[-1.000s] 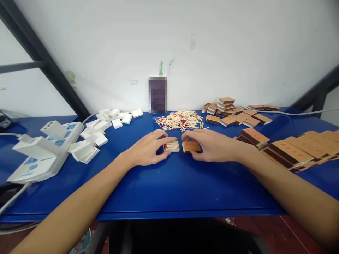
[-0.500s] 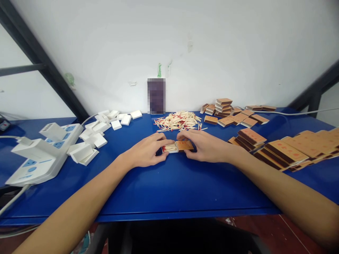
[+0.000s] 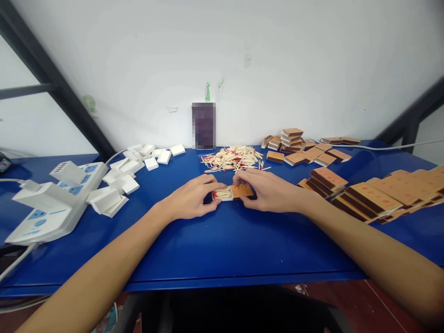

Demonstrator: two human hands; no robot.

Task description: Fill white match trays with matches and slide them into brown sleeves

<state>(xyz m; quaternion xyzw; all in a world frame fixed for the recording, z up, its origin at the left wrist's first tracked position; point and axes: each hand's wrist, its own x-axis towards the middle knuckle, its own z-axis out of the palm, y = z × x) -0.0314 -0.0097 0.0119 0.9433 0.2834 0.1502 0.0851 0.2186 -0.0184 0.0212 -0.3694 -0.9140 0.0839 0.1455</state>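
Observation:
My left hand (image 3: 194, 198) pinches the left end of a white matchbox tray (image 3: 227, 199), which is filled with red-tipped matches (image 3: 222, 192). Gripped between the thumb and fingers of my right hand (image 3: 267, 190) is an orange-brown matchbox sleeve (image 3: 242, 190). The sleeve meets the tray's right end; how far the tray reaches inside is hidden. Both parts are low over the blue table (image 3: 222, 249). Just behind my hands lies a heap of loose matches (image 3: 234, 158).
White trays (image 3: 128, 166) lie scattered at the left, beside a power strip (image 3: 55, 208) with plugs and cables. Orange-brown sleeves (image 3: 312, 155) are piled at the back right. Rows of matchboxes (image 3: 388, 192) stand nearer on the right. A dark pixelated rectangle (image 3: 204, 126) leans on the wall.
Hardly anything differs. My right fingers have shifted slightly on the sleeve, while the tray and sleeve stay end to end. The whole view has drifted a few pixels.

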